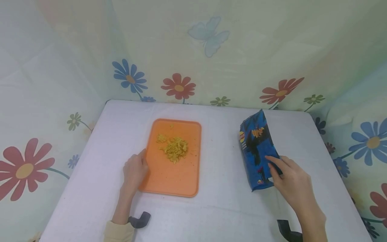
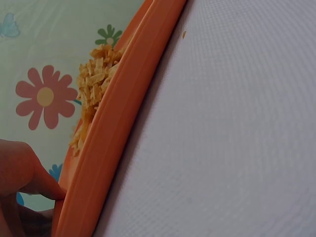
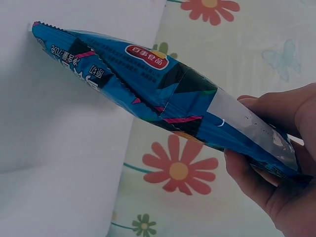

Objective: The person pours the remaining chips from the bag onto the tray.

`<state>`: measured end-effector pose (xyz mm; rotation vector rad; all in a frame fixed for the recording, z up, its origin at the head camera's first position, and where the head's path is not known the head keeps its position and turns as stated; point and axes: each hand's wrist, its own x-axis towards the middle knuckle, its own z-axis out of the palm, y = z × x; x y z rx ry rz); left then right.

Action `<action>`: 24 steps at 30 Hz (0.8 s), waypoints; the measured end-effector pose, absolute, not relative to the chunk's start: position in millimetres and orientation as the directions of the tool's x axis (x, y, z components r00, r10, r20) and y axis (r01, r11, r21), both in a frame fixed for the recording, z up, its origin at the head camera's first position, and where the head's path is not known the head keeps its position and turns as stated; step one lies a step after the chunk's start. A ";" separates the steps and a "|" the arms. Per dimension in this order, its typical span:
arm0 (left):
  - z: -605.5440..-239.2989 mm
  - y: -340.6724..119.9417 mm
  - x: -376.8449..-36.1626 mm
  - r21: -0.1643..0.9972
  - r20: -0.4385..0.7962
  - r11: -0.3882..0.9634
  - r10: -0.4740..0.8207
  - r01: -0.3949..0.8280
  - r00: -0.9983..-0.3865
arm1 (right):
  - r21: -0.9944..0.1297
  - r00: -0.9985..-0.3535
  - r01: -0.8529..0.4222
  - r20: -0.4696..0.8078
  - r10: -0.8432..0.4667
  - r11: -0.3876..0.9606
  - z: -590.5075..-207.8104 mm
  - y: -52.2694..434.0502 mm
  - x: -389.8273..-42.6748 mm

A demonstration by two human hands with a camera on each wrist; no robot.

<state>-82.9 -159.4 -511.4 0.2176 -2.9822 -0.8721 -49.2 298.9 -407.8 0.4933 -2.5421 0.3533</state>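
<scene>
Two things sit on the white table (image 1: 223, 188) by my hands. One is an orange tray (image 1: 169, 174), right by my left hand (image 1: 134, 171). It holds a little heap of yellow chip bits (image 1: 174, 148), up past my fingers and near the far half of the tray. A few tiny crumbs lie around the heap. The other thing is a blue snack bag (image 1: 255, 148), under my right hand (image 1: 291, 181). I cannot tell what is inside it.

My left hand lies on the table with its fingers curled on the tray's left rim, near the close corner. In the left wrist view my fingertips (image 2: 49, 190) pinch that rim.

My right hand holds the near end of the bag. My fingers lie across the top and my thumb is on the other side, so the bag is squeezed between them. The far end of the bag points away from me.
</scene>
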 end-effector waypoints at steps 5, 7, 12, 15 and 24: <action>-512.2 -160.4 -83.0 0.541 -0.017 0.831 -0.142 -0.129 -0.990 | -0.131 -0.799 -0.414 0.527 -0.290 0.901 -406.3 306.7 -53.1; -512.4 -160.7 -83.0 0.541 -0.016 0.831 -0.142 -0.128 -0.990 | -0.122 -0.795 -0.417 0.530 -0.296 0.901 -406.2 309.3 -54.9; -512.5 -160.8 -83.4 0.539 -0.009 0.833 -0.142 -0.124 -0.990 | -0.102 -0.790 -0.413 0.535 -0.300 0.905 -405.7 311.6 -57.0; -512.0 -160.7 -83.3 0.540 -0.002 0.833 -0.142 -0.120 -0.990 | -0.113 -0.797 -0.413 0.525 -0.298 0.904 -405.3 309.1 -57.6; -511.4 -161.1 -83.6 0.535 -0.020 0.835 -0.143 -0.132 -0.989 | -0.266 -0.886 -0.411 0.341 -0.313 0.872 -402.0 297.4 -59.7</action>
